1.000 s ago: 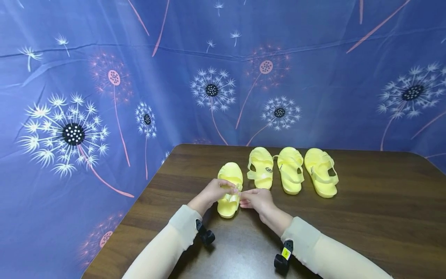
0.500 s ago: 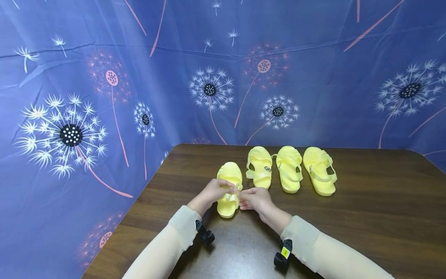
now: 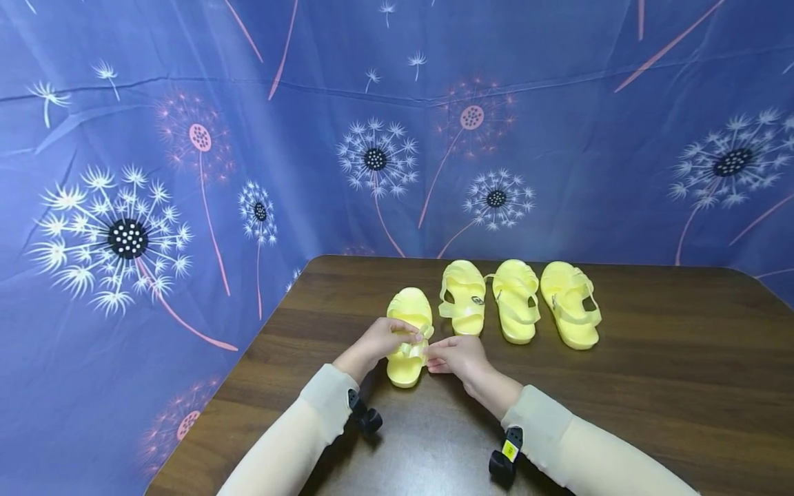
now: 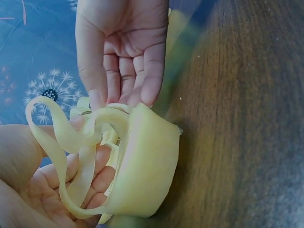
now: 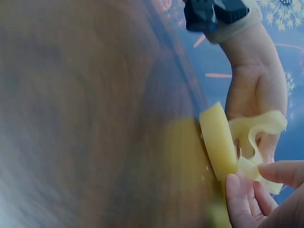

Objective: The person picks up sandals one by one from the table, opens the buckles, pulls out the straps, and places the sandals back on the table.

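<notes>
A pale yellow sandal point(image 3: 404, 375) lies on the table, toe pointing away from me. My left hand point(image 3: 380, 342) reaches over its left side, pinching the strap near the buckle side between thumb and fingertips. From the right, my right hand point(image 3: 459, 355) pinches the strap's end between thumb and fingers at the sandal's right edge. In the left wrist view the strap point(image 4: 59, 166) loops up beside the heel point(image 4: 145, 164). The right wrist view shows the strap piece point(image 5: 249, 168) at my right thumb and fingers. The buckle is mostly hidden by my fingertips.
Three more yellow sandals stand in a row to the right: one sandal point(image 3: 465, 317) close behind my right hand, a middle sandal point(image 3: 517, 331), and a far right sandal point(image 3: 578, 336). The brown wooden table point(image 3: 670, 386) meets a blue dandelion-print cloth point(image 3: 577, 138) behind.
Both hands keep nearly the same place on the sandal. A bit of strap by the fingertips now shows more than it did a second ago.
</notes>
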